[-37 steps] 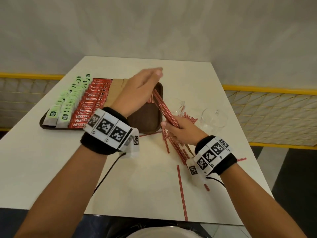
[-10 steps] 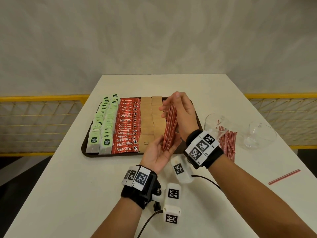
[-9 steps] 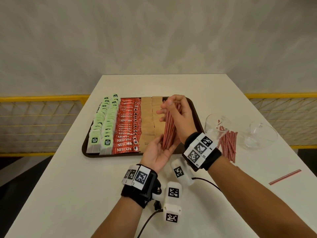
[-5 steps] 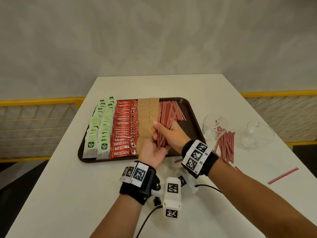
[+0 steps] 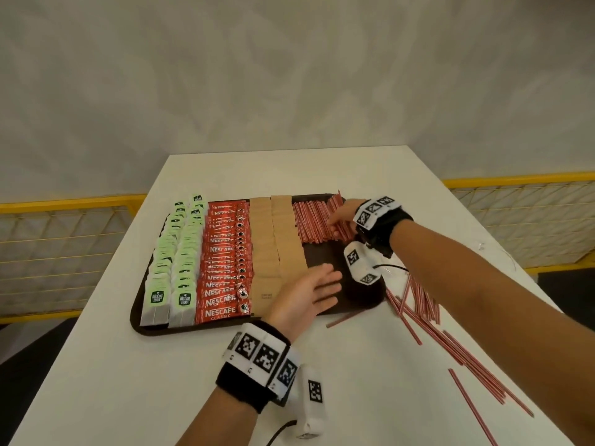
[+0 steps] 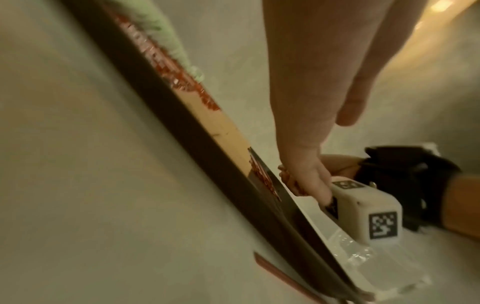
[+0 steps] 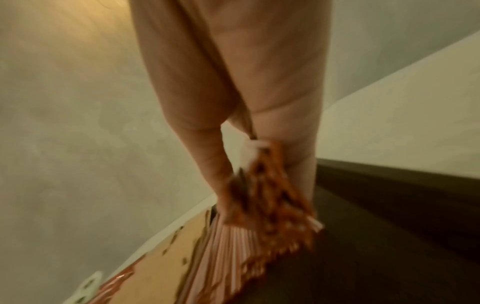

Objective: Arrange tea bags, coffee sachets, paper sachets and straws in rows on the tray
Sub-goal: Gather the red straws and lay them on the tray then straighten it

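The dark brown tray (image 5: 325, 256) carries two rows of green tea bags (image 5: 174, 262), a row of red coffee sachets (image 5: 225, 259) and two rows of brown paper sachets (image 5: 277, 246). Red-striped straws (image 5: 310, 223) lie side by side at its far right. My right hand (image 5: 339, 220) rests on their right side and pinches a bunch of straws (image 7: 262, 197) between thumb and fingers. My left hand (image 5: 309, 292) hovers flat and empty over the tray's near right part, fingers straight (image 6: 311, 102).
Many loose straws (image 5: 425, 317) lie scattered on the white table right of the tray, and one single straw (image 5: 343, 318) lies by its front rim. A yellow railing (image 5: 64, 201) runs behind the table on both sides.
Both hands held the straw bundle over the tray's middle. Now the straws lie spread at the far right, my right hand has moved there, and my left hand has let go and opened.
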{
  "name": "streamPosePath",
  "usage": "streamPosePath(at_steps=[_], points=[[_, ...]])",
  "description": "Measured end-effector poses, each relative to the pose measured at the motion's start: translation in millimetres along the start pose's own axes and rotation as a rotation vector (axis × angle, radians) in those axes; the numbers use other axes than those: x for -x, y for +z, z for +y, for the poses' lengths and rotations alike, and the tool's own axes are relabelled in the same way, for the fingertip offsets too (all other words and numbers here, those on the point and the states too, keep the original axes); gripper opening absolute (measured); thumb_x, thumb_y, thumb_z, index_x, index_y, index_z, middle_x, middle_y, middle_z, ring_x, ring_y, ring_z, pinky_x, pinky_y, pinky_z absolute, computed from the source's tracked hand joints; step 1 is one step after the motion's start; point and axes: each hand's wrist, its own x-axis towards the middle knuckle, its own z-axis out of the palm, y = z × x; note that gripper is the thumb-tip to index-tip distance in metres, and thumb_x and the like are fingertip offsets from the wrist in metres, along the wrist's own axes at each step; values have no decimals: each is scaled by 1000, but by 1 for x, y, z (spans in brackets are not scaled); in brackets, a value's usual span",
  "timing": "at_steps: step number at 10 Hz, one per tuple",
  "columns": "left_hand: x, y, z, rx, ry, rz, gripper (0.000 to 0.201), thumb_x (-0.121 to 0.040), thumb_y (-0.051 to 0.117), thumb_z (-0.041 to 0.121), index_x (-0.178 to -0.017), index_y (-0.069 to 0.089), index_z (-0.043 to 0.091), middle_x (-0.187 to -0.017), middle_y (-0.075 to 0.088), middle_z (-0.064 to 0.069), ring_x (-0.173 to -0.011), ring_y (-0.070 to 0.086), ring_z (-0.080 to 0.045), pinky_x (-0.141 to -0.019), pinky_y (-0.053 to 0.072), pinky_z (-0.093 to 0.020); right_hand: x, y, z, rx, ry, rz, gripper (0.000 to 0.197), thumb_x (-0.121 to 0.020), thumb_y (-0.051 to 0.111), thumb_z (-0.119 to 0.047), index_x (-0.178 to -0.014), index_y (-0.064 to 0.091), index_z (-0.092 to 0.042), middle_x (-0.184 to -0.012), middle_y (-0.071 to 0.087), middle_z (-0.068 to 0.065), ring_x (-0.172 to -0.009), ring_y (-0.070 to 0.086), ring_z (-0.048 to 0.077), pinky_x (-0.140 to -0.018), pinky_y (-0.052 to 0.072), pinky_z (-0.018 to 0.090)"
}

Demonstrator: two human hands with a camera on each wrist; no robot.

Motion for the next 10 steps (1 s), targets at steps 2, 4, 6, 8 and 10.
streamPosePath(at_steps=[2,4,6,8,10], points=[[-1,-1,-1,-531,35,6,32,-96,51,23,-126,56,14,-130,56,-2,-116,51,-12,-98,42,-25,-4,3,-21,393,-79,41,31,-90,56,-10,-120,57,0,-129,52,19,-119,51,31,-95,40,31],[1,9,-2,-952,66,-90,26,-97,49,26,-121,55,19,-114,56,-2,-106,51,-11,-89,37,-21,4,10,-22,626,-78,17,18,-96,47,-25,-95,59,-12,-119,53,10,-99,55,22,-81,42,28],[-5,14,-6,-1025,56,-115,46,-95,52,31,-138,46,15,-138,50,1,-126,46,-12,-105,35,-24,8,13,-33,864,-151,60,51,-96,49,-25,-143,34,-11,-146,38,11,-132,39,26,-107,32,33],[-5,11,-6,-1047,53,-121,46,-95,51,32,-138,46,15,-137,51,0,-125,47,-13,-105,38,-28,16,6,-36,900,-179,-10,27,-97,46,-15,-120,53,-3,-108,57,13,-99,50,22,-82,39,28],[-2,16,-8,-1290,116,-149,41,-97,48,28,-135,50,13,-136,50,-4,-126,45,-17,-101,34,-24,26,3,-33,849,-149,15,38,-97,45,-17,-133,44,-6,-134,48,16,-125,44,29,-100,35,33]])
